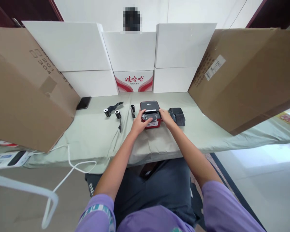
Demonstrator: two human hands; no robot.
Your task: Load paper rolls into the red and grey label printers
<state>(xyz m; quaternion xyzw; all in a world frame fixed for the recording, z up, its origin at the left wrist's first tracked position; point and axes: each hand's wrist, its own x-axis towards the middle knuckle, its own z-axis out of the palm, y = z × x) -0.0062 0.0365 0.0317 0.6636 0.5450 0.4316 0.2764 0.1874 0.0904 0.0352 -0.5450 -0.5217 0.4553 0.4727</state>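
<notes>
A small red and black printer (150, 105) stands on the cloth-covered table right in front of me. My left hand (139, 122) is closed around its left side, the thumb lying across the front. At the right side, the fingers of my right hand (166, 117) grip the same printer; some fingertips are hidden behind it. A dark slot and a clear-looking part show on its front, above a white label. Just right of my right hand sits a black device (177, 116). Near my left hand stands a small dark roll (132, 109) with a white-ringed end.
Two more rolls (107, 112) with loose black strips lie to the left. A phone (83, 103) rests by the left carton (26, 87). White boxes (132, 51) wall the back; another carton (246, 77) stands right. A white cable (70, 158) hangs over the front-left edge.
</notes>
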